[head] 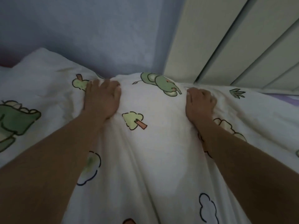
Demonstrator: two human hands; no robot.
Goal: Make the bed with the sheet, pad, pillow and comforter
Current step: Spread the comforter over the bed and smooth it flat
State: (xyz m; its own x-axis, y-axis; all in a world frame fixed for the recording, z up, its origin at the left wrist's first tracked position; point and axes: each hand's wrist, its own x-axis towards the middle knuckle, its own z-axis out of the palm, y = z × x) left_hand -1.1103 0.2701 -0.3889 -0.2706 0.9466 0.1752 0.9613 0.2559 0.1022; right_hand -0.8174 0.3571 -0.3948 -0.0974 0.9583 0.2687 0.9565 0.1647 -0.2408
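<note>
Gripping the white cartoon-print comforter [145, 151] near its far edge, up by the blue wall [97, 38]: fabric bunched under the left hand [102, 97], folds clenched in the right hand [199, 101], well apart.

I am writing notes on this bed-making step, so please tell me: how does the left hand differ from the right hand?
The left hand shows longer, more spread fingers; the right hand is bunched tightly, knuckles up. The left hand sits below the blue wall, the right hand nearer the pale panelled doors. Both grip the white printed comforter near its far edge.
</note>
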